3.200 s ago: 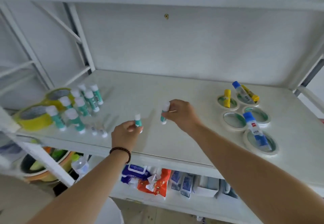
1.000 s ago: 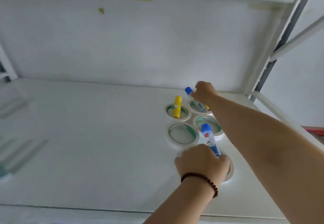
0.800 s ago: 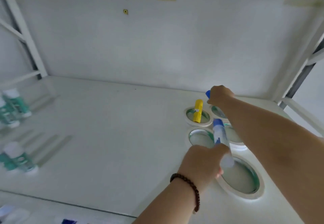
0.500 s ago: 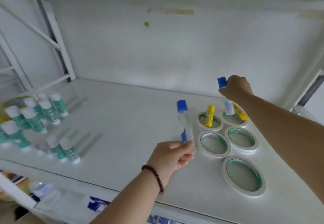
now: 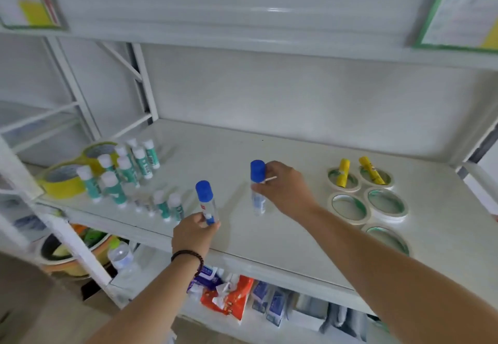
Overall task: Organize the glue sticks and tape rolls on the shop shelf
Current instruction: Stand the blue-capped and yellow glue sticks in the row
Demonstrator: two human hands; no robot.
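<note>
Your left fingers [image 5: 208, 223] were curled around the bottom of one blue-capped glue stick [image 5: 206, 202]. Your right fingers [image 5: 260, 183] pinched the middle of the other blue-capped glue stick [image 5: 257, 186]. Both hands were holding tight, not open.

A moment before, these two glue sticks lay on the white tape rolls [image 5: 367, 205] at the right. You had lifted them off and carried them over to the middle of the shelf [image 5: 283, 238]. That probably meant they were going to join the green glue sticks [image 5: 129, 174] standing at the left, next to the yellow tape rolls [image 5: 63, 180].

Both blue-capped sticks stood almost straight up, with the caps on top and the long way running up and down. The one in your right hand looked like its bottom was touching the shelf or nearly so. The one in your left hand was close to the front edge, just beside the small green sticks.

Two yellow glue sticks [image 5: 355, 172] lay tipped over on the back tape rolls. They had not been moved yet, so the job was not done.
</note>
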